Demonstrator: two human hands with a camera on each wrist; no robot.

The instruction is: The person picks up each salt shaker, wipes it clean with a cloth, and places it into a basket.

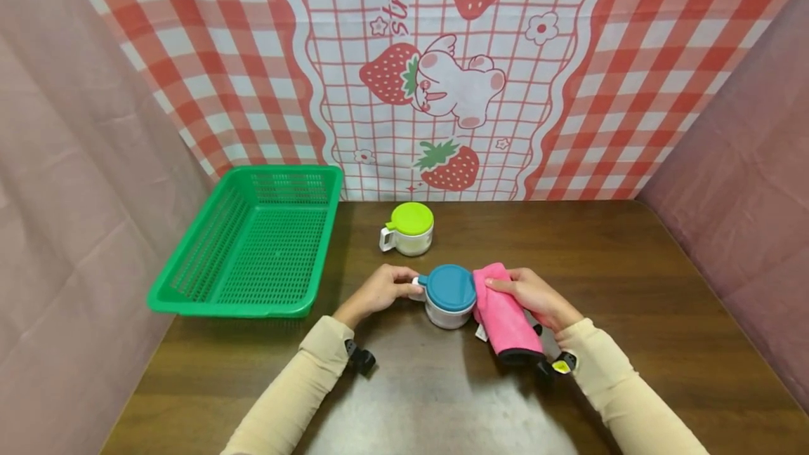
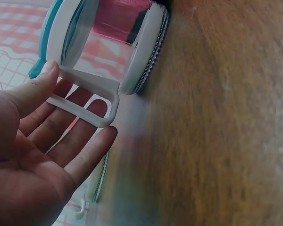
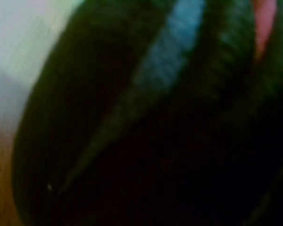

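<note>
A clear seasoning jar with a blue lid (image 1: 451, 288) and a white handle (image 2: 114, 101) stands in the middle of the table. My left hand (image 1: 382, 290) holds it by the handle, thumb on one side and fingers behind it in the left wrist view. My right hand (image 1: 537, 297) grips a pink cloth (image 1: 508, 321) with a black edge and a small white tag. The upper part of the cloth lies right at the jar's right side. Dark, blurred fabric (image 3: 165, 56) fills most of the right wrist view and hides the right hand there.
Behind the blue-lidded jar stands a similar jar with a lime green lid (image 1: 412, 220), its handle to the left. A green plastic basket (image 1: 325, 244) sits at the table's left edge. A checked strawberry curtain (image 1: 537, 90) hangs along the back of the wooden table (image 1: 632, 279).
</note>
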